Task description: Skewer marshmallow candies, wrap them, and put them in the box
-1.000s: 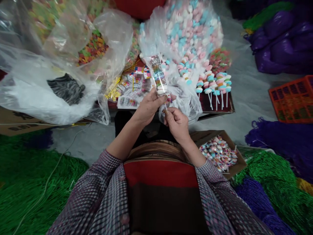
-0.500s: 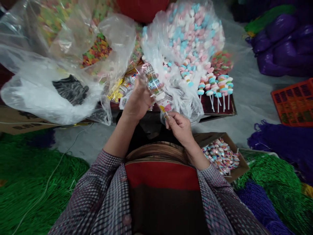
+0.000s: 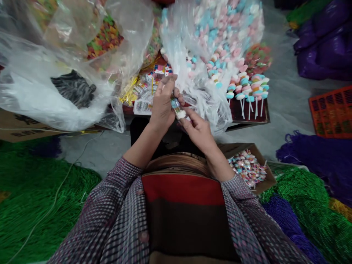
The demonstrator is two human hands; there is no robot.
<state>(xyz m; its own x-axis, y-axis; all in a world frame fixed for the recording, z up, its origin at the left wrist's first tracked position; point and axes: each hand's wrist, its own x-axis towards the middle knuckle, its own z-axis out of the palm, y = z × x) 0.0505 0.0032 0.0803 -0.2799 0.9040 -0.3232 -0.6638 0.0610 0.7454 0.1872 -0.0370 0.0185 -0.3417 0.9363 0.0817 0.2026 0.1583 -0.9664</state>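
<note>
Between my two hands is a candy skewer (image 3: 180, 113) in a clear printed wrapper, tilted, its white and blue sweets showing in part. My left hand (image 3: 164, 101) wraps round the upper part of it and hides most of that end. With thumb and fingertips, my right hand (image 3: 196, 126) pinches its lower end; the stick is hidden by the fingers. Just left of my left hand lie flat printed wrappers (image 3: 143, 104) and gold twist ties (image 3: 129, 94). On the table's right side, several unwrapped candy skewers (image 3: 257, 88) lie with white sticks over the edge.
Behind my hands stand a large bag of pink, blue and white sweets (image 3: 220, 25) and bags of gummy rings (image 3: 106, 38). A cardboard box (image 3: 271, 179) of wrapped candies is low at right. Green cord (image 3: 41, 205) and an orange crate (image 3: 332, 112) lie around.
My left hand has closed round the upper part of the wrapped skewer. My right hand has moved up to the wrapper's lower end, and the view has shifted slightly.
</note>
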